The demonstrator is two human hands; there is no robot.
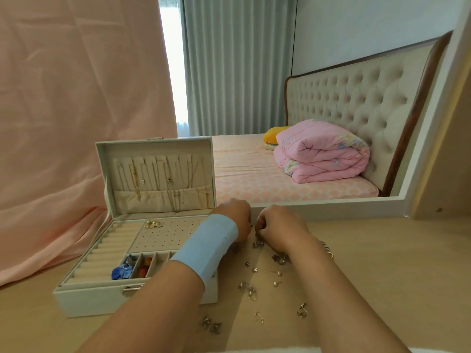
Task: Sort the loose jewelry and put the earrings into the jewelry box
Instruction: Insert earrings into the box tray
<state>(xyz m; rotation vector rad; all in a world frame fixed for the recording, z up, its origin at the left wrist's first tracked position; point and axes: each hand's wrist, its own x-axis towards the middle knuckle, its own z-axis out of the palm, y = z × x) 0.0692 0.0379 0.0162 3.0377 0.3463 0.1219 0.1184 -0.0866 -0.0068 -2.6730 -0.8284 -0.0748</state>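
The white jewelry box (91,300) stands open at the left of the table, its lid upright with gold necklaces (173,189) hanging inside. Its perforated earring panel (168,238) carries a small cluster of gold and pearl earrings (152,224). Several loose earrings (276,278) lie scattered on the table right of the box. My left hand (235,216), with a light blue wristband (206,247), and my right hand (279,226) meet fingertip to fingertip above the far end of the scatter. Both have curled fingers that pinch one tiny earring between them, mostly hidden.
The box's front compartments hold a blue fabric piece (122,272) and red-orange beads (144,267). Ring rolls (102,250) fill its left side. A white-framed mirror (318,206) leans behind my hands. Pink cloth (63,149) hangs at the left. More earrings (211,324) lie near the front edge.
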